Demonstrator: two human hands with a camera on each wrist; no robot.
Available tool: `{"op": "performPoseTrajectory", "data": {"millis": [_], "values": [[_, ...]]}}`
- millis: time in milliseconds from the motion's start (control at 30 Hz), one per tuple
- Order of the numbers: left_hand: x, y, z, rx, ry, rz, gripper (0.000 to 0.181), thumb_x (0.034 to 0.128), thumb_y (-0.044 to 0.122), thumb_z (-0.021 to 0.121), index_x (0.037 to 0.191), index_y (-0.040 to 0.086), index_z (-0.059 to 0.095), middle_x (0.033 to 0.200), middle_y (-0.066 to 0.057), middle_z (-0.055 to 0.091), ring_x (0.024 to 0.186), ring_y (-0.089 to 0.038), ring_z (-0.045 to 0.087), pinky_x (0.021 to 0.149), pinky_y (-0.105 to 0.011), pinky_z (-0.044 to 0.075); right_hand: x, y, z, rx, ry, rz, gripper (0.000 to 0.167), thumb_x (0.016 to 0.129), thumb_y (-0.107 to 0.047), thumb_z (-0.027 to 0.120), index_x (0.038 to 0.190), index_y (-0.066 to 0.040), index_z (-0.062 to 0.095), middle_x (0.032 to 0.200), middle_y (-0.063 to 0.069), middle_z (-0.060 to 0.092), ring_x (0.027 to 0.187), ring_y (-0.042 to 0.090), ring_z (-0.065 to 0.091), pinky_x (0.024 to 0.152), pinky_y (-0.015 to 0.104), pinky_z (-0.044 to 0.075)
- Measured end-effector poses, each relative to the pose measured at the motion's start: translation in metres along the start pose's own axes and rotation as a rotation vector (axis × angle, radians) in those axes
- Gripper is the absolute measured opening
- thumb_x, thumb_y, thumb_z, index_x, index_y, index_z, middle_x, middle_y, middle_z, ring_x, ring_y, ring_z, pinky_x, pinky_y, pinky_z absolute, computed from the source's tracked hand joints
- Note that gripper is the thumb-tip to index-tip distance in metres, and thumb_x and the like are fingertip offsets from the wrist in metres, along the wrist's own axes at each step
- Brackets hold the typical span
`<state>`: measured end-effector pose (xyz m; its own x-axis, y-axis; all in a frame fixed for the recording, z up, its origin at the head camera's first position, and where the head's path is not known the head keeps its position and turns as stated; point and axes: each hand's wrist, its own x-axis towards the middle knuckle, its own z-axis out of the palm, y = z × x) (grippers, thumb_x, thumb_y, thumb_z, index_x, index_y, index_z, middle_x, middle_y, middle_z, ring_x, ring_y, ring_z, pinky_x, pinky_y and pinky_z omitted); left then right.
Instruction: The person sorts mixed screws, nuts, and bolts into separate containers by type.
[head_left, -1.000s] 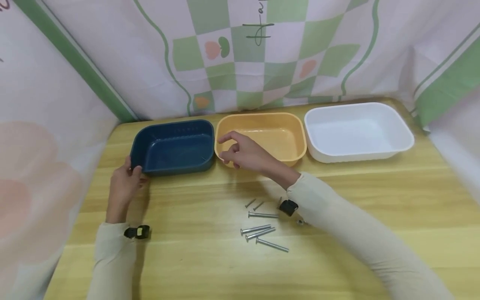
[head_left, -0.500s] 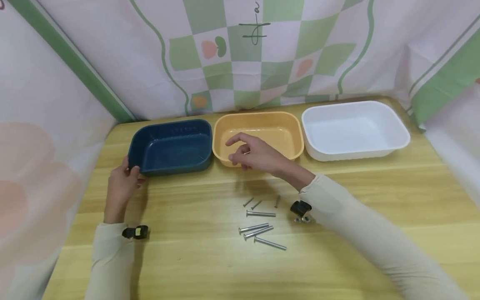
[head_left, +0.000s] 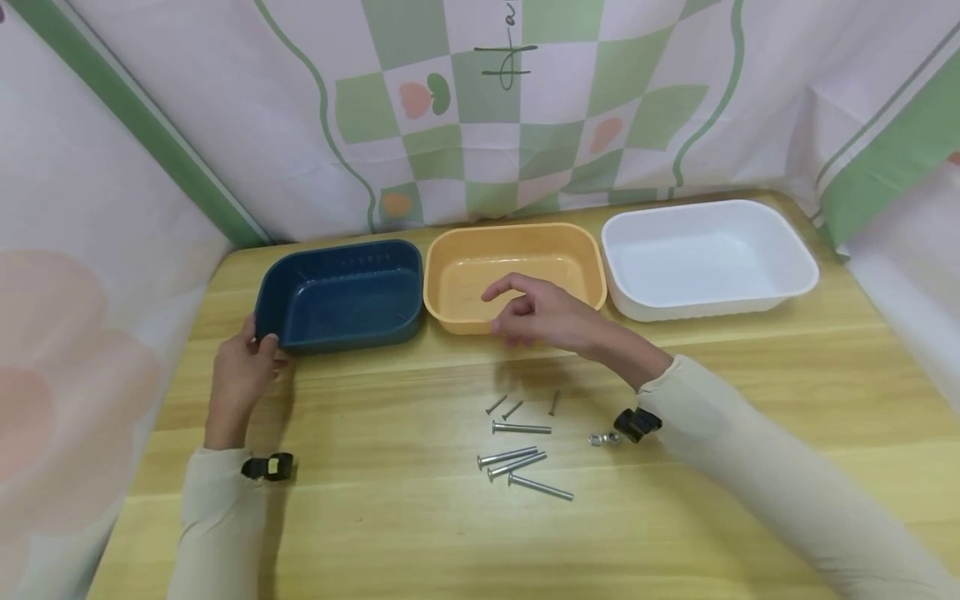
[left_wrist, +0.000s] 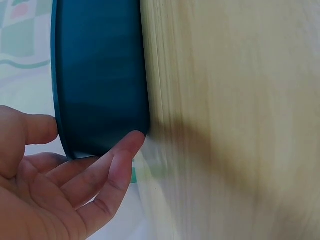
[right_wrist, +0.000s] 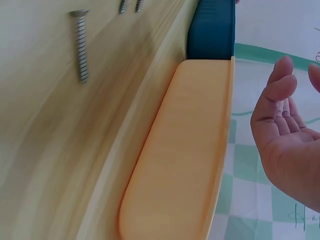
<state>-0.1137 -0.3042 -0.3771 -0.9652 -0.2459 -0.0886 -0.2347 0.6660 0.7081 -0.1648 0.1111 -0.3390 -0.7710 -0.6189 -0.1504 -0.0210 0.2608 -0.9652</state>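
Observation:
My left hand (head_left: 242, 371) grips the near left corner of the dark blue plastic tray (head_left: 345, 340). In the left wrist view its thumb touches the rim while the fingers (left_wrist: 100, 185) curl against the end wall. A small thin screw (head_left: 403, 317) seems to lie inside that tray. My right hand (head_left: 551, 315) hovers over the front of the yellow tray (head_left: 517, 232), fingers loosely bent, with nothing visible between them. Below it on the table lie small screws (head_left: 496, 405), longer bolts (head_left: 521, 429) and a few nuts (head_left: 604, 439). One screw (right_wrist: 81, 47) shows large in the right wrist view.
To the right of the yellow tray stands a white tray (head_left: 708, 308). The three trays form a row along the back of the wooden table (head_left: 390, 508). A patterned curtain (head_left: 555, 92) hangs close behind them.
My right hand has moved right, from the yellow tray's left side toward its middle front, uncovering a screw and the nuts. The left hand stays on the blue tray's corner.

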Motion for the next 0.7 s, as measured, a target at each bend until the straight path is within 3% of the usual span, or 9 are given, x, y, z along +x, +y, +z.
{"op": "performPoseTrajectory", "data": {"millis": [200,533,700], "values": [[0.001,0.000,0.000,0.005,0.001,0.001,0.060,0.1075,0.021,0.037,0.156,-0.004,0.013,0.111,-0.036,0.064,0.086,-0.035,0.072,0.059,-0.025,0.054,-0.012,0.009,-0.009,-0.008,-0.002,0.019,0.040,0.096,-0.008,0.064,0.133,0.000,0.050,0.087,0.014,0.068,0.083,0.043,0.059,0.066,0.036,0.049],[0.000,-0.002,-0.004,0.022,-0.002,0.004,0.060,0.1075,0.022,0.037,0.156,-0.005,0.013,0.106,-0.034,0.066,0.087,-0.038,0.072,0.055,-0.022,0.051,-0.025,0.018,-0.018,-0.069,-0.014,0.060,0.043,0.094,-0.009,0.069,0.131,0.002,0.052,0.087,0.018,0.063,0.080,0.040,0.057,0.068,0.038,0.050],[0.001,-0.003,-0.003,0.021,0.002,0.005,0.060,0.1075,0.022,0.037,0.156,-0.005,0.013,0.109,-0.036,0.064,0.087,-0.039,0.072,0.055,-0.022,0.051,-0.034,0.025,-0.023,-0.083,-0.030,0.054,0.042,0.093,-0.006,0.068,0.131,0.003,0.052,0.094,0.019,0.064,0.093,0.043,0.062,0.078,0.039,0.052]]}}
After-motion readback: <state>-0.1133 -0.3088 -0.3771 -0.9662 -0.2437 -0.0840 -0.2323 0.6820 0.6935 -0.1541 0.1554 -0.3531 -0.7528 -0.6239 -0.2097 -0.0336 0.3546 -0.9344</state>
